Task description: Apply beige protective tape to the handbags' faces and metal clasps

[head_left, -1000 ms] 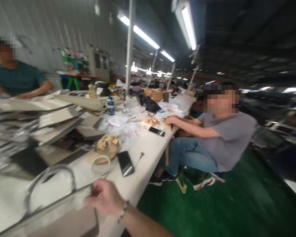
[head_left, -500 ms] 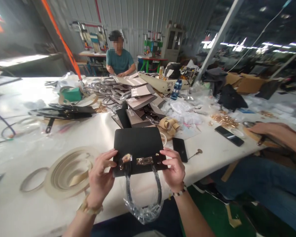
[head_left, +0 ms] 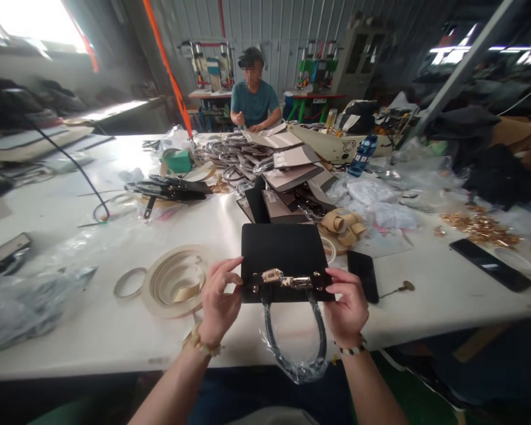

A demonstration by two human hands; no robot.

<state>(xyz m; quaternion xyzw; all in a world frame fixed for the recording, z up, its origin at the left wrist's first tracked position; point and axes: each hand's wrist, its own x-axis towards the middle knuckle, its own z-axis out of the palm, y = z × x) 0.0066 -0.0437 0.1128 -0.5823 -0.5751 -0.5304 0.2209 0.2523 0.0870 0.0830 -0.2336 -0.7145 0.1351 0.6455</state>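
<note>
Between my two hands is a black handbag panel (head_left: pixel 285 251), held up above the front of the table. My left hand (head_left: pixel 222 295) pinches its left edge, and my right hand (head_left: pixel 347 301) grips the right edge with the fingers closed. Gold-coloured metal fittings (head_left: pixel 301 282) sit in a row across the lower part of the panel. From its lower edge a dark handle (head_left: pixel 322 330) hangs down toward me in a loop, wrapped in clear plastic film. The backs of both thumbs are partly hidden.
Left of my hands lie large rolls of tape (head_left: pixel 152 283). A phone (head_left: pixel 363 276) is near my right hand, a second phone (head_left: pixel 491 265) farther right. Stacked bag panels (head_left: pixel 292 171) and a blue bottle (head_left: pixel 362 156) stand beyond. A person (head_left: pixel 255 97) sits across the table.
My view has turned left, so the scene sits farther right. Both hands still hold the panel, which is tilted slightly differently. The person across has raised one hand.
</note>
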